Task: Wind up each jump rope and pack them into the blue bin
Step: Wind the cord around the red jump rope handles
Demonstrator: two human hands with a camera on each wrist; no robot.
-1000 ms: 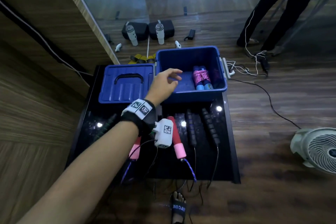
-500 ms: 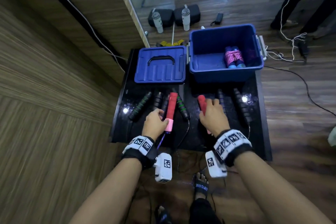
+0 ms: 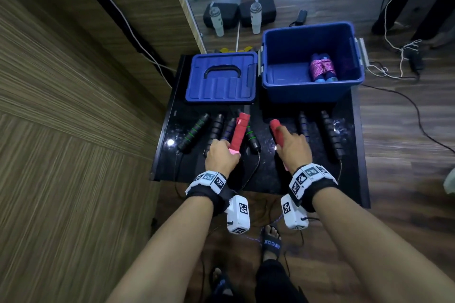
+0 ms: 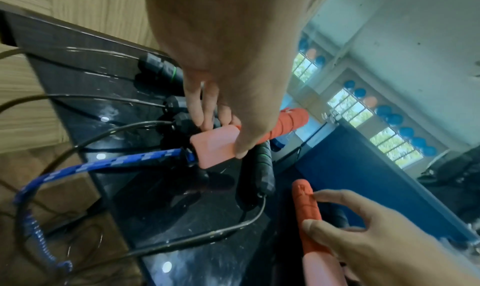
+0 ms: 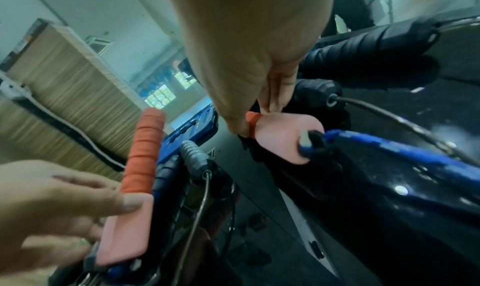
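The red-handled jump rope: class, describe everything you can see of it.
The red-handled jump rope has two handles, each wrapped in red tape with a pink end, joined by a blue-and-white braided cord. The left hand grips one handle at its pink end; the right hand grips the other. Both are over the black table; the cord hangs off its near edge.

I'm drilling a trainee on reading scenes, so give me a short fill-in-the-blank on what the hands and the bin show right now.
1. The left hand and the right hand each grip one ____ handle of the same rope.
2. That rope's cord is coloured ____.
3. The blue bin already holds ____ wound rope.
4. The bin's lid lies on the table to the bin's ____.

Missing words: red; blue; one; left
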